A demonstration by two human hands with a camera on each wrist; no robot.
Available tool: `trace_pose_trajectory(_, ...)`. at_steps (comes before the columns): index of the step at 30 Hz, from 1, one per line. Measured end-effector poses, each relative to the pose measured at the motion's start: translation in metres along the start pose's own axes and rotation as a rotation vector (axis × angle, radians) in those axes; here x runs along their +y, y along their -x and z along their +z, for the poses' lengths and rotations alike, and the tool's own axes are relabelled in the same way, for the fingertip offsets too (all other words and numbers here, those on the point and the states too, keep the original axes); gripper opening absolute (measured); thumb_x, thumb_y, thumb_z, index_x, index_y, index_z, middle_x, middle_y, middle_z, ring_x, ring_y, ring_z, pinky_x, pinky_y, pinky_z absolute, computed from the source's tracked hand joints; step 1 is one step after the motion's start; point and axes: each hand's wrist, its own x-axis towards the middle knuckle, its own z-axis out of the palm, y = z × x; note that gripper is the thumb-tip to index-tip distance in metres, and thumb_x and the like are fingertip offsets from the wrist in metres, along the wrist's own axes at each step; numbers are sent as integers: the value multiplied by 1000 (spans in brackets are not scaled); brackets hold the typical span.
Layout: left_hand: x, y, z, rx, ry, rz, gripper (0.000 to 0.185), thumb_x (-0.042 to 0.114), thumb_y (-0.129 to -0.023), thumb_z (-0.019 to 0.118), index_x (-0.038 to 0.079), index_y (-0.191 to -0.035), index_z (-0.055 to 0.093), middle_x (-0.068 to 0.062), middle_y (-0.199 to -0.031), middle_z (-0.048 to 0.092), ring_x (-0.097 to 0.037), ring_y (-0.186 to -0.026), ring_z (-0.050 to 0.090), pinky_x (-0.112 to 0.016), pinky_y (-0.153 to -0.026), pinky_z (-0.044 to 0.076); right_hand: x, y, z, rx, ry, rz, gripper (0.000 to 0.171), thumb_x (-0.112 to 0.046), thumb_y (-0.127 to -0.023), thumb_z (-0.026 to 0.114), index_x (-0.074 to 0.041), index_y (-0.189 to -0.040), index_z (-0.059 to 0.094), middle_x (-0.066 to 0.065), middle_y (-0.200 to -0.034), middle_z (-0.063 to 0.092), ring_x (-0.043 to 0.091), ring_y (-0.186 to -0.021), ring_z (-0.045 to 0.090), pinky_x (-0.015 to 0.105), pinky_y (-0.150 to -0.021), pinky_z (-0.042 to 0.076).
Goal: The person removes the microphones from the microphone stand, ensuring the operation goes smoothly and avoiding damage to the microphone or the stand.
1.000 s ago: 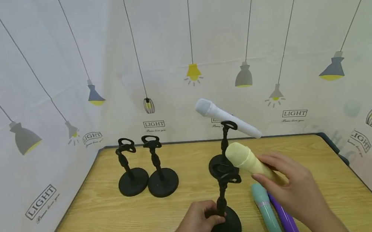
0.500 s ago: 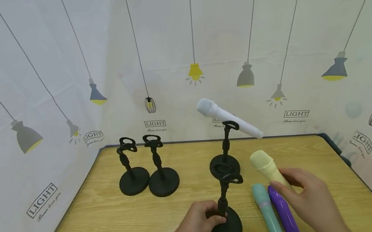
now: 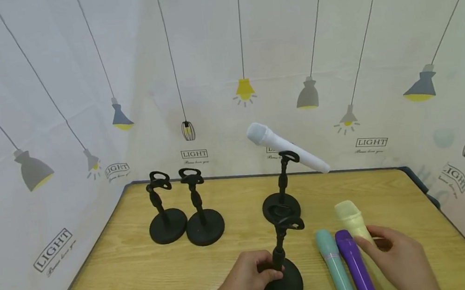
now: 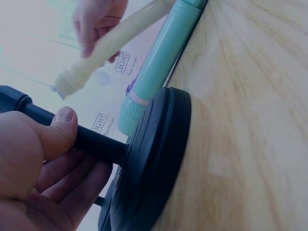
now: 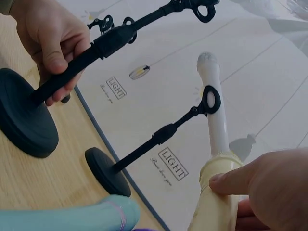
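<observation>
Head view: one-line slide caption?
Left hand grips a black stand; right hand holds a yellow microphone on the table.

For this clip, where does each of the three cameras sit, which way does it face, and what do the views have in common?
Head: worn high, looking forward and down over the wooden table; both hands show, left hand on the near stand, right hand on the yellow microphone.
Left wrist: low by the tabletop, looking along it at the stand's base; left thumb and fingers show.
Right wrist: low, facing the back wall; right fingers show, plus the white microphone.
Shared: all three show the near stand, the yellow microphone and the teal microphone.
</observation>
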Motion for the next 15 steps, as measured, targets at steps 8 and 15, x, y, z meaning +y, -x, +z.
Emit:
trace_pose_trajectory(8, -1, 0, 1, 5, 16, 6, 8, 10, -97, 81, 13, -104, 84, 7, -101, 82, -3, -105, 75, -24, -92, 62, 26, -7, 3, -40, 5, 102, 75, -56, -102, 70, 11, -134, 67, 27, -120, 78, 28, -94, 77, 36, -76, 60)
trace_pose_trajectory(15, -1, 0, 1, 10, 23, 7, 8, 10, -97, 81, 12, -104, 84, 7, -100, 82, -3, -104, 75, -24, -91, 62, 42, -10, 7, -66, 25, 131, 76, -56, -102, 70, 14, -131, 67, 28, -114, 78, 35, -96, 77, 44, -79, 62)
